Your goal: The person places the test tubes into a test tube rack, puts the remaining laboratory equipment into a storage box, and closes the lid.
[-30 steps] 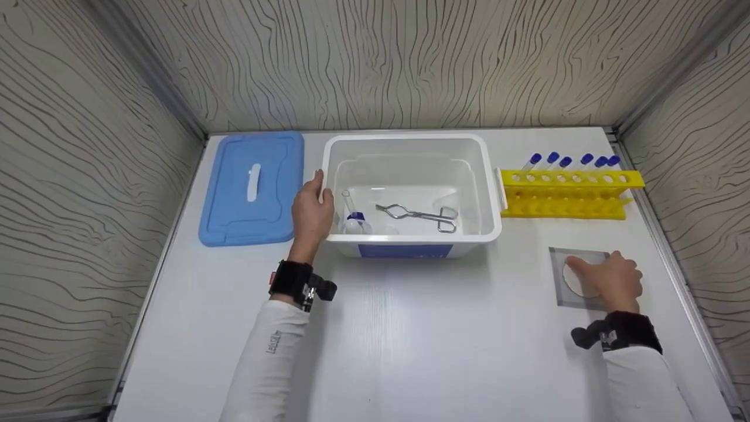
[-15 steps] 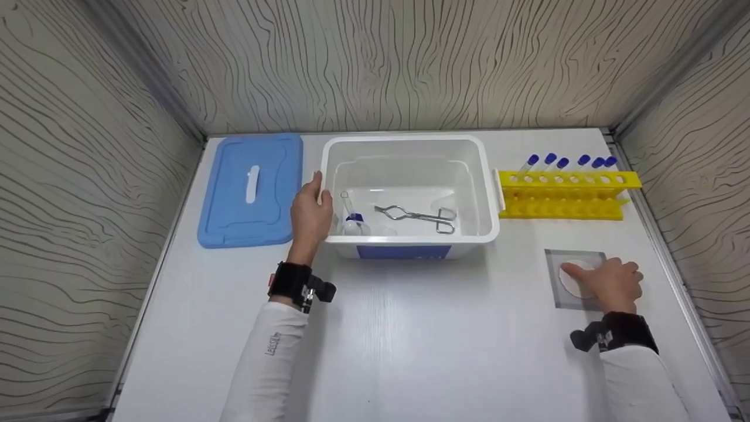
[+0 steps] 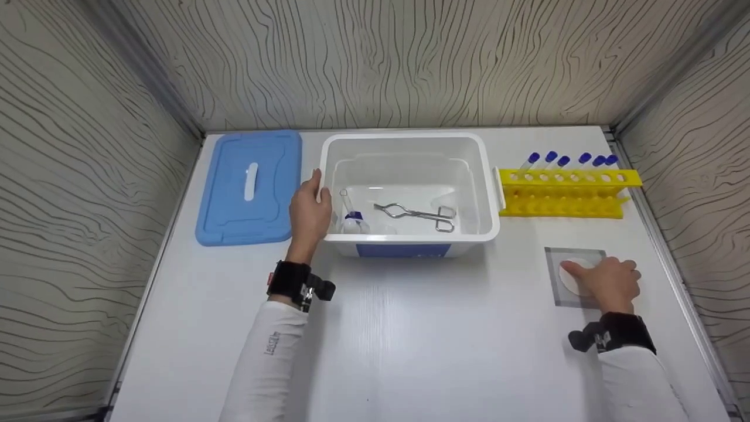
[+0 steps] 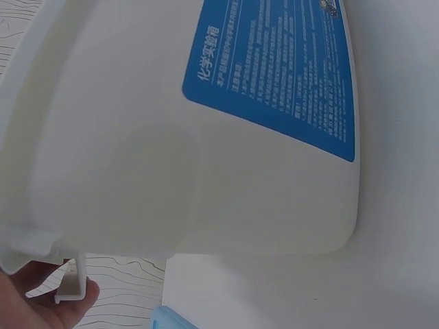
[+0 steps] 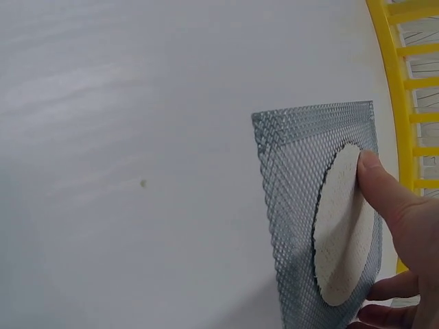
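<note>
A white plastic storage box (image 3: 410, 238) stands upright at the back middle. My left hand (image 3: 310, 214) is at its left rim; in the left wrist view, the thumb and fingers are around a white side latch (image 4: 71, 281). Crucible tongs (image 3: 416, 214) lie in the box, near clear glassware with a blue part (image 3: 354, 218) at its front left. On the right, my right hand (image 3: 612, 284) pinches a wire gauze (image 3: 556, 281) with a white round centre (image 5: 339, 233). The thumb presses on top; other fingers are at its edge, partly hidden.
Left of the box lies a blue lid (image 3: 228, 193) with a white handle. A yellow test tube rack (image 3: 565, 205) with several blue-capped tubes stands to its right, behind the gauze. Patterned walls (image 3: 404, 64) enclose the white table (image 3: 433, 328) on three sides.
Almost nothing differs. The view has shifted slightly, and the right hand with the gauze has moved very slightly left. The left hand stays at the box rim.
</note>
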The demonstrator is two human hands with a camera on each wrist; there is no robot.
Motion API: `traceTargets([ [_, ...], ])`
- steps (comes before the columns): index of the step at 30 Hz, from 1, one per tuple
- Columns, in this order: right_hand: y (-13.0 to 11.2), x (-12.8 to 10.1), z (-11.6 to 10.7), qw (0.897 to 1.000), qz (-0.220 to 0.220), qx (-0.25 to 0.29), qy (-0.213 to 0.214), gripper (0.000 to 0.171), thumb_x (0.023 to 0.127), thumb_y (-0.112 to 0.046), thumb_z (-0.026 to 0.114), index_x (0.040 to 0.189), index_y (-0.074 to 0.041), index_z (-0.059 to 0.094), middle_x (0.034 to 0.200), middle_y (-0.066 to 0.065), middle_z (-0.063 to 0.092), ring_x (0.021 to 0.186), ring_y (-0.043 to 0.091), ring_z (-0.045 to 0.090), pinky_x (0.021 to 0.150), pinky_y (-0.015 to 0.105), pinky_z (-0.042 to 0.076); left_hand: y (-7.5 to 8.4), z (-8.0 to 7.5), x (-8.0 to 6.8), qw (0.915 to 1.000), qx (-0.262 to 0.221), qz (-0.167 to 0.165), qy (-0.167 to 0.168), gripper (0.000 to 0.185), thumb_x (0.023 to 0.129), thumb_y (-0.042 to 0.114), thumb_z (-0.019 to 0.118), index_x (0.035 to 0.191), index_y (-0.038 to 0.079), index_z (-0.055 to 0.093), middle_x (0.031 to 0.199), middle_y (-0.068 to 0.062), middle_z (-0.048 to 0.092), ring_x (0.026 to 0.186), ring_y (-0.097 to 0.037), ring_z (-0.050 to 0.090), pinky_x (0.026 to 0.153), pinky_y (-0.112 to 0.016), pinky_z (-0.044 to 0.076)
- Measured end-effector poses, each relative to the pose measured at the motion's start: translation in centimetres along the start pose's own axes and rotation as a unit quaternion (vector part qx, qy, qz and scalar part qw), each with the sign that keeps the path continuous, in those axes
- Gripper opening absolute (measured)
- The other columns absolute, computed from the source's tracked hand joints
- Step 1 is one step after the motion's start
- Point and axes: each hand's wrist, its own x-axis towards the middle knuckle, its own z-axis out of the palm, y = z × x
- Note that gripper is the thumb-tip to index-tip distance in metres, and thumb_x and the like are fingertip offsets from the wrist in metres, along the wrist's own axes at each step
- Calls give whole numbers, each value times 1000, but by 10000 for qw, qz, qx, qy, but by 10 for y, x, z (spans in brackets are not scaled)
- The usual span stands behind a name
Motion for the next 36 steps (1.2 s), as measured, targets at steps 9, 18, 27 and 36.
traceTargets([
  [9,1,2,-3,9992,122,382,-46,120,77,-75,64,133,26,32,119,46,40,99,51,43,75,55,47,0,0,1,10000,52,-22,-7,49,101,16,48,148,5,43,146,-16,54,135,-30,53,112,-41,45],
  [18,7,3,-6,9926,116,1206,-119,94,90,-54,63,146,14,29,143,41,40,121,54,48,86,51,49,0,0,1,10000,61,23,-53,49,101,16,48,148,4,43,145,-17,55,133,-31,54,112,-41,45],
  [27,-14,-2,-23,9817,-426,1844,203,58,96,-27,59,140,8,46,132,36,55,113,46,58,73,29,45,0,0,2,9999,126,55,-38,49,101,14,49,148,5,43,143,-18,56,132,-31,55,110,-43,46],
  [36,-40,-13,-49,9782,-761,1933,-31,54,99,-31,55,140,4,48,129,32,54,108,40,56,76,31,46,0,-2,1,9998,179,41,-38,49,101,15,48,148,5,43,143,-17,56,132,-31,55,111,-42,45],
])
